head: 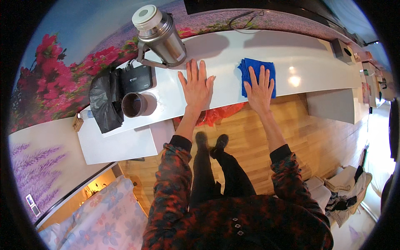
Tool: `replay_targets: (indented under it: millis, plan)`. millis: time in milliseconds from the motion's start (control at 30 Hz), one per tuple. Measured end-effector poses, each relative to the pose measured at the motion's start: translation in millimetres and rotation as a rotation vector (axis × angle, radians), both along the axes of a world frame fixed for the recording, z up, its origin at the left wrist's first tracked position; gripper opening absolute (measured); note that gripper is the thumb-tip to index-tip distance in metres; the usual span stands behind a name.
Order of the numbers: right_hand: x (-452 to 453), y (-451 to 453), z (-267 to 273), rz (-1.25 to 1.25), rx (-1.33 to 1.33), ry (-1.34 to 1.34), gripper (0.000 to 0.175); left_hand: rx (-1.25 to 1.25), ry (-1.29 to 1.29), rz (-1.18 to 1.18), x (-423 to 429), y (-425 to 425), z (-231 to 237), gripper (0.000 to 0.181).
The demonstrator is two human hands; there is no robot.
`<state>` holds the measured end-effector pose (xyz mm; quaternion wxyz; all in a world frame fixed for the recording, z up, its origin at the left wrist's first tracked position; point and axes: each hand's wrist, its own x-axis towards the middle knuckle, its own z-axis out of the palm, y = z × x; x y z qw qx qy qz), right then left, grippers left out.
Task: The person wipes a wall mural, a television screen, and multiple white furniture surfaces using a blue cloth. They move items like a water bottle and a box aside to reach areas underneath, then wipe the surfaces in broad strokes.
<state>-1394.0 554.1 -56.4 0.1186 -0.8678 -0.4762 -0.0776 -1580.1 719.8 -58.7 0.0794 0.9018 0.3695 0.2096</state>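
On the white shelf top [225, 68], my left hand [197, 86] lies palm down with its fingers spread, just below and to the right of a stainless steel vacuum jug [165, 42] with a pale lid. To the right, my right hand [260, 87] rests flat, fingers apart, on a folded blue cloth [250, 73]. The cloth lies near the shelf's front edge, and its far part shows above my fingertips. Neither hand has its fingers closed around anything.
Left of the jug are a black box-shaped device [136, 78], a brown cup [134, 105] and a black plastic bag [106, 100]. A grey speaker-like box [343, 51] stands at the right end. Cables [247, 23] lie by the wall. Red plastic [222, 114] shows below the front edge.
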Motion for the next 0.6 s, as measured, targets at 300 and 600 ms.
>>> replay_targets:
  millis: [300, 600]
  plan:
    - [-121, 43, 11, 0.107, -0.012, 0.176, 0.065, 0.011, 0.054, -0.007, -3, 12, -14, 0.061]
    - [-25, -25, 1, -0.111, 0.066, 0.112, 0.061, -0.031, -0.002, -0.038, 2, 7, -11, 0.068]
